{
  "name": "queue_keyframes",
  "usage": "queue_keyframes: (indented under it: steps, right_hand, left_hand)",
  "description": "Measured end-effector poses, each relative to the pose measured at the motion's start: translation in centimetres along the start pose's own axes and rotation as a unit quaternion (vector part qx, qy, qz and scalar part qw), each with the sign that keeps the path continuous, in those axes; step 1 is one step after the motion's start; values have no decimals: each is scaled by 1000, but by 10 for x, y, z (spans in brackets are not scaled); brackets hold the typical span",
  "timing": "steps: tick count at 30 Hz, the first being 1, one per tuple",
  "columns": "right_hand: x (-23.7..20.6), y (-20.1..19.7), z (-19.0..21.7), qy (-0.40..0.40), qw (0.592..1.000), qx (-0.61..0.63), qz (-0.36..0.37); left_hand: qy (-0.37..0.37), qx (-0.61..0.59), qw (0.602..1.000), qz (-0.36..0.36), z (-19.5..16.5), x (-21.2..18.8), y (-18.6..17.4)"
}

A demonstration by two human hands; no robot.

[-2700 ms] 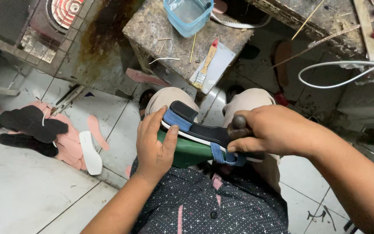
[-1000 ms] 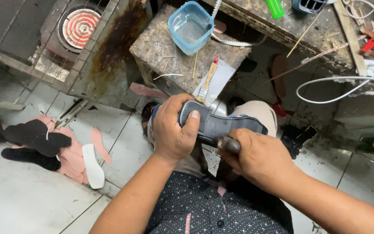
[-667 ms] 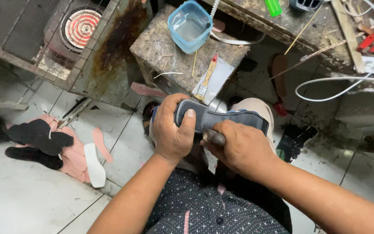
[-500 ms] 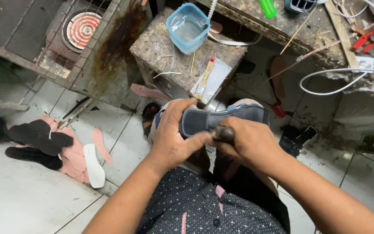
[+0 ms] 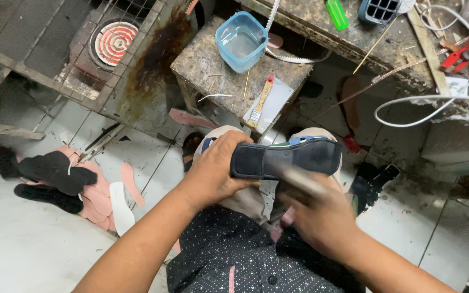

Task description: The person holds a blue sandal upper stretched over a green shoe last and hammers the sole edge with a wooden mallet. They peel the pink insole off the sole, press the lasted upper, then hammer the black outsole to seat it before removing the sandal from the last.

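Note:
My left hand point(image 5: 217, 174) grips the heel end of a dark sandal point(image 5: 291, 158), held level above my lap with its black sole facing up. A strip of blue and green shows along its far edge. Just below the sandal, my right hand point(image 5: 321, 217) is blurred by motion and is closed around a small tool point(image 5: 302, 180). The tool's pale tip is smeared, so I cannot tell what kind it is. My knees in light trousers sit under the sandal.
A stone-topped stand point(image 5: 202, 65) ahead carries a blue plastic tub point(image 5: 241, 40) and a glue brush point(image 5: 260, 102). An electric coil heater point(image 5: 114, 42) glows behind a wire grid. Pink, white and black insoles point(image 5: 77, 182) lie on the tiled floor at left. A cluttered workbench point(image 5: 386, 59) with a white cable point(image 5: 435, 100) stands at right.
The sandal was turned sole-up and lifted in front of me. My right hand, which pressed the tool against the sole, has now dropped a little below it and is moving fast.

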State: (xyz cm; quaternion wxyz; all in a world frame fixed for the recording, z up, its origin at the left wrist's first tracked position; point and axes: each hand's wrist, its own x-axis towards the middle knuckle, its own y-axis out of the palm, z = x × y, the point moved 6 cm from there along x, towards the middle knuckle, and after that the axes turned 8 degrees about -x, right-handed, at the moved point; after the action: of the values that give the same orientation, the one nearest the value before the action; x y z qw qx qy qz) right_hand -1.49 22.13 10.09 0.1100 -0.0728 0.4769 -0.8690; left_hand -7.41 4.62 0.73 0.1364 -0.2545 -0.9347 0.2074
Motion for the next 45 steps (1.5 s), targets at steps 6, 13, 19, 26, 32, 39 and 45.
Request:
queue_keyframes:
  steps: [6, 13, 19, 26, 32, 39, 45]
  right_hand:
    - [-57, 18, -52, 171, 954, 243, 39]
    - [-33, 82, -73, 154, 985, 4, 82]
    - [-75, 64, -126, 214, 976, 38, 2]
    - [-85, 79, -151, 177, 978, 79, -76]
    - [-101, -24, -93, 225, 901, 329, -169]
    - [-72, 24, -111, 242, 969, 28, 27]
    - [-122, -45, -101, 113, 863, 329, -367]
  left_hand:
    - [21, 5, 1000, -1, -3, -1, 1]
    - [11, 30, 999, -8, -6, -2, 1]
    - [26, 165, 985, -34, -32, 4, -9]
    - [155, 523, 838, -1, -89, 16, 62]
    - [93, 594, 797, 58, -53, 39, 93]
    - [119, 579, 802, 90, -52, 40, 93]
    - [107, 540, 831, 76, -54, 41, 90]
